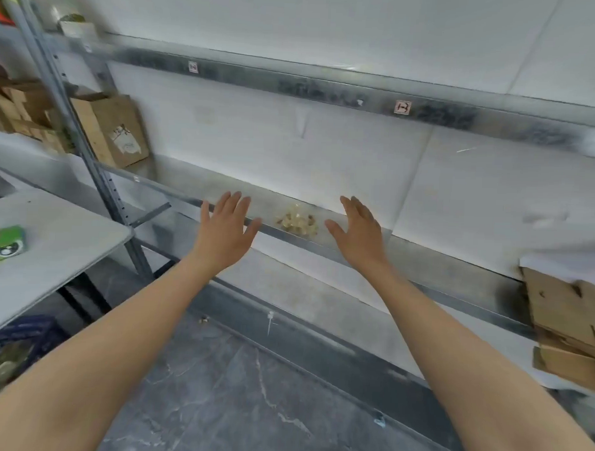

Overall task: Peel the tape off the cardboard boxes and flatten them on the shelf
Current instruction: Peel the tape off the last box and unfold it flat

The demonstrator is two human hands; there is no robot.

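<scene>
A pale grey metal shelf is being reached over by both bare arms. The left hand and the right hand are being held flat and spread above its front rail, with the fingers straight and nothing grasped. Between them, on the shelf, a small crumpled wad of yellowish tape is being flanked, touched by neither hand.

At the shelf's left end, beside the perforated grey steel post, a brown cardboard box is being kept on end, its long axis upright and its labelled face turned outward. At the right end, a stack of flattened brown cardboard sheets is being carried flat. It is being cropped by the frame, so its long axis cannot be told.

Left of the post, a small green carton is being carried by a white desk.
</scene>
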